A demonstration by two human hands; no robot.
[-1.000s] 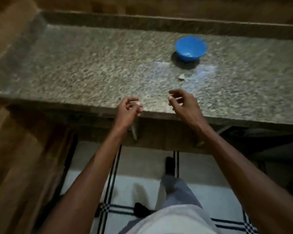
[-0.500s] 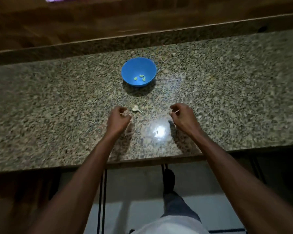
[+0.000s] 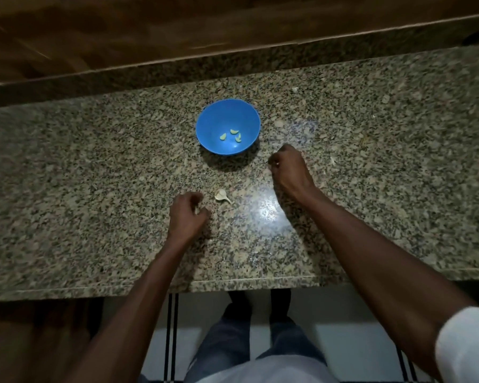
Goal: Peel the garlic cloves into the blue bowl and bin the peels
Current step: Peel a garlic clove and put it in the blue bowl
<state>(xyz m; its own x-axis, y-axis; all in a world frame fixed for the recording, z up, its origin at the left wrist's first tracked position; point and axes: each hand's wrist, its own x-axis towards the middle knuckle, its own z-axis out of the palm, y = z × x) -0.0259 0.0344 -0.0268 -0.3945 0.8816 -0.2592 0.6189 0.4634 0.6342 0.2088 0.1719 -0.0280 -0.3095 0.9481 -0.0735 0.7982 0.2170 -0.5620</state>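
Over counter (image 3: 94,217) | both hands curled: left (image 3: 187,214), right (image 3: 289,168)

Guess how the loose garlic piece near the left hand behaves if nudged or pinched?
The garlic piece looks small and papery, so it is probably very light and would skid on the glossy counter rather than resist. Its rounded body with a curved tail suggests it would pivot or wobble, not roll straight. The skin likely crumples or flakes under a firm pinch.

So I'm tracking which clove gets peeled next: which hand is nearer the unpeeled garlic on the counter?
Left. The left hand sits just left of the unpeeled garlic, almost touching; the right hand is farther off, up and right, beside the blue bowl.
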